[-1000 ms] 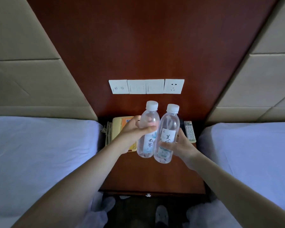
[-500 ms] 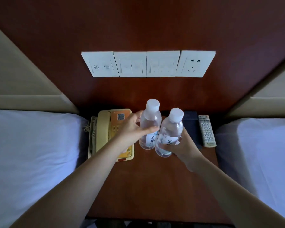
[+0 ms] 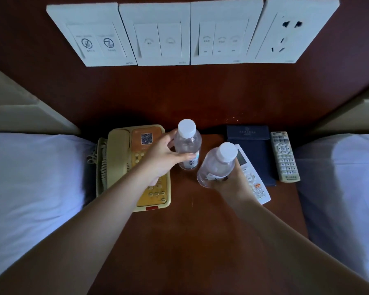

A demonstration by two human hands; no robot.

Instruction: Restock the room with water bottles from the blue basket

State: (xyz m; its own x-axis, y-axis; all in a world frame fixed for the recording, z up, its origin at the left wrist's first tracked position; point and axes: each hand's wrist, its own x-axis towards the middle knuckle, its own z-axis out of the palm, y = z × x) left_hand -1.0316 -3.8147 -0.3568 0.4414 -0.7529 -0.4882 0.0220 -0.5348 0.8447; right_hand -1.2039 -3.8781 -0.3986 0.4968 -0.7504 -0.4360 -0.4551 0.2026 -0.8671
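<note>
Two water bottles (image 3: pixel 188 145) (image 3: pixel 216 167), one per hand (image 3: pixel 162 158) (image 3: pixel 232 184)

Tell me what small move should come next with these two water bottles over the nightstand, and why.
Probably straighten the tilted bottle in the right hand and set it down beside the upright bottle that the left hand holds near the telephone. The tilted one leans over the white remote, so it should land on bare nightstand wood just left of that remote.

Two bare forearms, sleeveless to the frame edge, no jewellery
</note>
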